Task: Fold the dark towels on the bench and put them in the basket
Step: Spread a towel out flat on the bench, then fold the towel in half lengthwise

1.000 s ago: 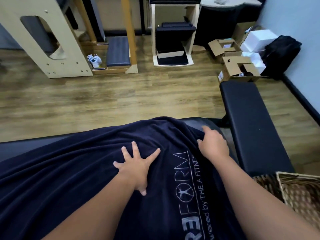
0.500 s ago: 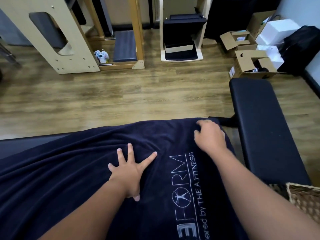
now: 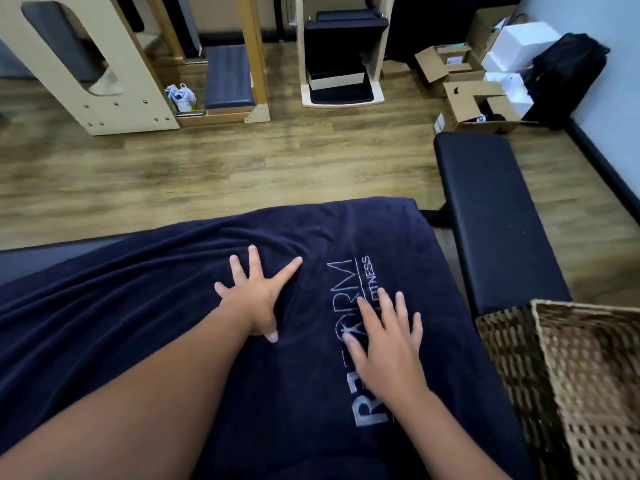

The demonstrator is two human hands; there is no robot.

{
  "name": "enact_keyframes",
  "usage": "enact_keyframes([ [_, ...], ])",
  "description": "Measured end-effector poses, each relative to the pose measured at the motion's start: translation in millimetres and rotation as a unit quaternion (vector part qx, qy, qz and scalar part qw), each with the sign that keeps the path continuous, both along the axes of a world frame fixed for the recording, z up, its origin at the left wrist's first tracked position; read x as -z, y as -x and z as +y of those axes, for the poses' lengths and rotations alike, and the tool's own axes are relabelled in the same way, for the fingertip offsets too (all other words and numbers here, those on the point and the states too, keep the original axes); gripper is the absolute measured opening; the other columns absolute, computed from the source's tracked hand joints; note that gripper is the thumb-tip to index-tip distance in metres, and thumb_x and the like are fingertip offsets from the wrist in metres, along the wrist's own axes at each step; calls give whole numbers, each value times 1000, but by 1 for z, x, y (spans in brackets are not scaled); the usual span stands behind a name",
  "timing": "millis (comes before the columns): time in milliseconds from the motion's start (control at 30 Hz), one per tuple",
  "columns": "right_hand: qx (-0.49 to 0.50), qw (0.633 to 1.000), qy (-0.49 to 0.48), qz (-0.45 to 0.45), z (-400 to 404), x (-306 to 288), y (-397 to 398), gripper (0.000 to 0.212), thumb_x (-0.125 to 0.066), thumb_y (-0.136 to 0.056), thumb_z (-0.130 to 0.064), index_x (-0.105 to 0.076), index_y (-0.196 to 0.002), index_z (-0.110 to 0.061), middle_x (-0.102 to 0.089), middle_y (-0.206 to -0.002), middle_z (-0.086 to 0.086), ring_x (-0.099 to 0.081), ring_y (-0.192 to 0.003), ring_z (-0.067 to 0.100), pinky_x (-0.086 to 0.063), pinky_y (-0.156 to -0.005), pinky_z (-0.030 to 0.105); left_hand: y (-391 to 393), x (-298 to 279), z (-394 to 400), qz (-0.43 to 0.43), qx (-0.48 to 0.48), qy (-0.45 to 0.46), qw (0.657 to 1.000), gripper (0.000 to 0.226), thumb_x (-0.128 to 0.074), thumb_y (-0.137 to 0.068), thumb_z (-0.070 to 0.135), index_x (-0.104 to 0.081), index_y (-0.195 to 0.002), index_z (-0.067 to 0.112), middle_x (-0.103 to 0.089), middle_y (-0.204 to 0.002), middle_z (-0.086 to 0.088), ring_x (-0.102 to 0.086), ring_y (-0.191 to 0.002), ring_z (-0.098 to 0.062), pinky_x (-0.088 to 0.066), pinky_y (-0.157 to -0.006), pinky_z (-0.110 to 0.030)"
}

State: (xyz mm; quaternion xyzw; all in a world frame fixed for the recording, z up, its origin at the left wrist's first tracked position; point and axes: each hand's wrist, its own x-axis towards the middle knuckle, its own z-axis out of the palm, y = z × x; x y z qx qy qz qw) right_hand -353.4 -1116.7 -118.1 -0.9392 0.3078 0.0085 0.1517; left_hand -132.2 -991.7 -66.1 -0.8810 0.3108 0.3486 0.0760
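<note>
A dark navy towel [image 3: 145, 306] with grey printed lettering lies spread over the bench [image 3: 41, 263] in front of me, wrinkled toward the left. My left hand [image 3: 254, 294] presses flat on the towel's middle with fingers spread wide. My right hand [image 3: 388, 336] lies flat on the lettering, fingers straight, covering part of the print. A woven wicker basket [image 3: 588, 382] stands at the lower right, just beside the towel's right edge.
A black padded bench [image 3: 491, 216] runs away from me at the right, beyond the basket. Across the wooden floor [image 3: 242, 168] stand wooden exercise frames [image 3: 114, 77], open cardboard boxes [image 3: 478, 105] and a black bag [image 3: 568, 74] by the wall.
My right hand has let go of the towel's far right corner and slid back toward me, now flat on the lettering. The left hand stays pressed in place.
</note>
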Motion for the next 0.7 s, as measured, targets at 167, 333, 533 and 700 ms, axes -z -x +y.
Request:
enact_keyframes([
  [167, -25, 999, 27, 23, 53, -5, 78, 62, -65, -90, -47, -47, -144, -25, -37, -158, 9, -23, -151, 37, -31, -111, 67, 33, -1, 38, -87, -15, 56, 995, 107, -78, -84, 35, 0, -157, 41, 13, -166, -16, 11, -154, -36, -10, -117, -68],
  [333, 7, 999, 38, 14, 90, -8, 132, 56, -67, -89, -45, -51, -138, -24, -46, -149, 9, -36, -143, 38, -39, -106, 65, 108, 1, 91, -196, 40, 147, 969, 20, -53, -92, 21, -44, -110, 21, -51, -115, -1, -52, -105, -25, -37, -82, -40],
  [533, -32, 991, 124, -48, 132, -21, 193, 32, -51, -86, -49, -64, -93, -21, -52, -95, 2, -53, -89, 30, -45, -77, 45, 197, 5, 166, -71, 86, 225, 968, 19, -43, -98, 37, -35, -92, 21, -67, -86, -3, -63, -75, -34, -45, -65, -38],
  [700, -55, 984, 168, 6, 137, -19, 217, 22, -61, -85, -43, -66, -97, -26, -56, -98, -2, -56, -88, 27, -39, -76, 43, 247, 16, 229, -93, 271, 216, 933, 24, -57, -79, 47, -52, -86, 25, -61, -82, 2, -65, -70, -24, -49, -58, -35],
])
